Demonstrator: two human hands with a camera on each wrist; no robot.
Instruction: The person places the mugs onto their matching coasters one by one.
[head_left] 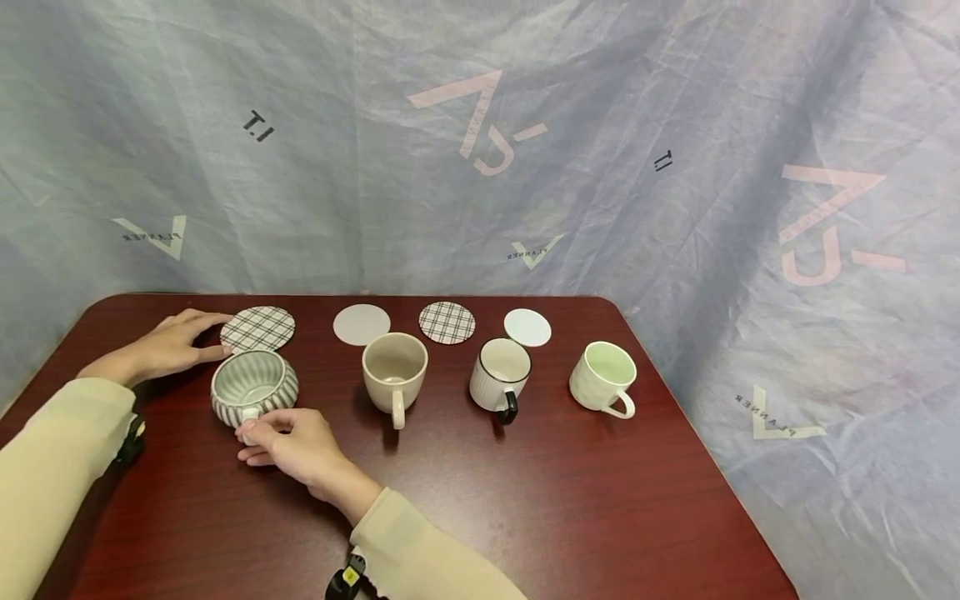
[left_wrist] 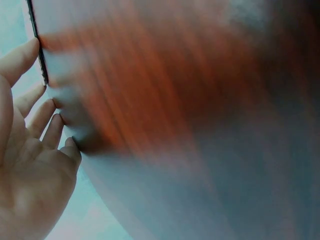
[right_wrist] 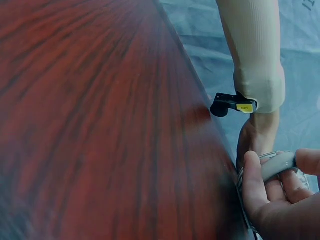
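Observation:
At the table's left, my right hand (head_left: 302, 448) pinches the handle of a low, round grey-and-white ribbed mug (head_left: 279, 402). The right wrist view shows thumb and fingers around this pale handle (right_wrist: 278, 166). Just behind the mug lies a round plaid coaster (head_left: 258, 327), its front edge partly overlapped by the mug rim in the head view. My left hand (head_left: 168, 343) rests on the table with thumb and index finger spread, their tips touching the coaster's left edge. In the left wrist view the palm (left_wrist: 37, 185) shows and the fingers are extended.
Rightward stand a beige mug (head_left: 382, 390), a white mug with black rim and handle (head_left: 491, 385), and a pale green mug (head_left: 588, 385). Behind them lie a plain grey coaster (head_left: 362, 324), another plaid coaster (head_left: 447, 322) and a white coaster (head_left: 528, 327). A printed cloth (head_left: 360, 167) hangs behind the table.

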